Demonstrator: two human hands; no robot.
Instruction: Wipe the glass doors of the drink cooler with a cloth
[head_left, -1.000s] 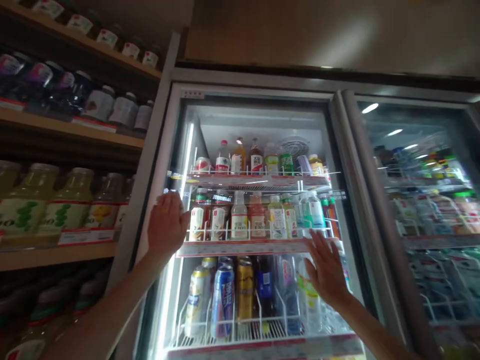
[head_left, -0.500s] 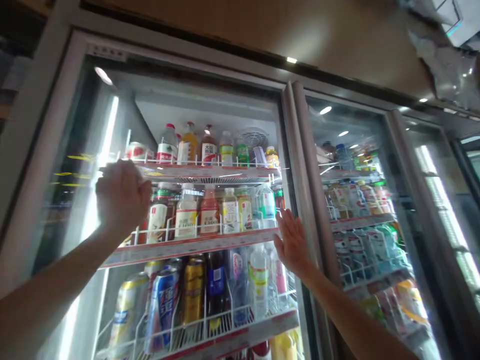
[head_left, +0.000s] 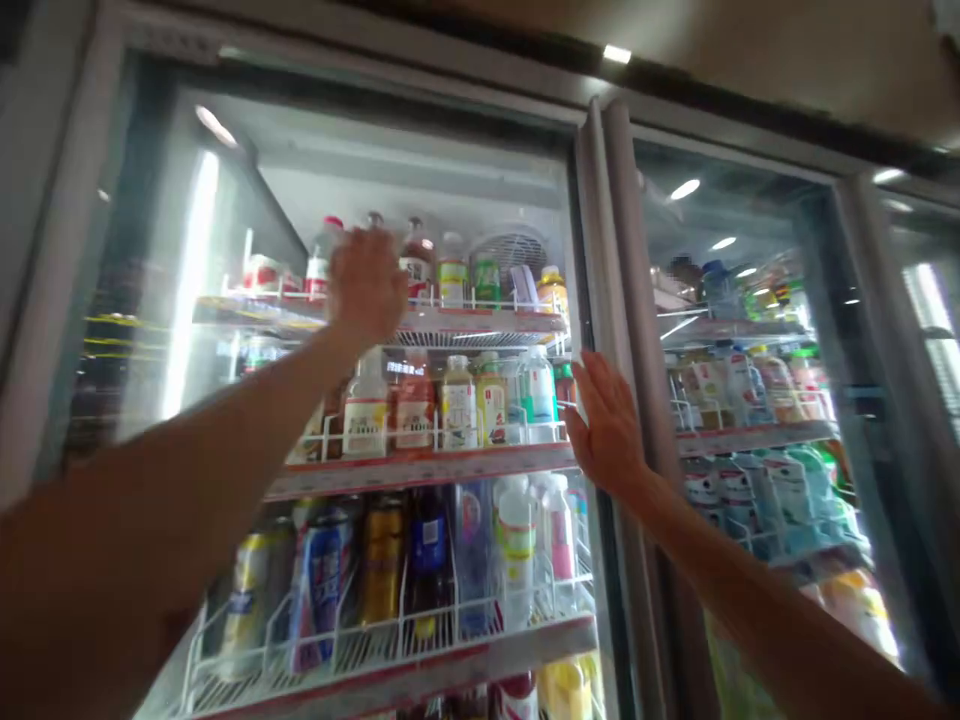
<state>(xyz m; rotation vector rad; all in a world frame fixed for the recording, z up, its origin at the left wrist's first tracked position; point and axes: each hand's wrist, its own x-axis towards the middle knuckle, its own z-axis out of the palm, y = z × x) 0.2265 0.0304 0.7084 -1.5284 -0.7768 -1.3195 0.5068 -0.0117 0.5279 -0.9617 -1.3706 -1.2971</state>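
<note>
Head view of a tall glass-fronted drinks refrigerator (head_left: 150,300) with white wire shelves, seen from below. The left hand (head_left: 367,280) is raised at the level of the top wire shelf (head_left: 480,325), in front of its row of upright plastic bottles (head_left: 417,262); motion blur hides the fingers, so it cannot be told whether this hand is spread, curled or gripping anything, nor whether it touches the bottles or the glass. The right hand (head_left: 609,425) is flat, fingers extended and together, palm toward the grey vertical door frame (head_left: 600,230) between the two cabinets, beside the right end of the middle shelf (head_left: 420,468); it holds nothing. That shelf carries a row of labelled juice and tea bottles (head_left: 459,405); the lower wire rack (head_left: 390,640) holds tall cans and dark bottles. A round white fan grille (head_left: 501,250) sits behind the top row. A second glass-fronted refrigerator (head_left: 750,400), also stocked, adjoins on the right.
</note>
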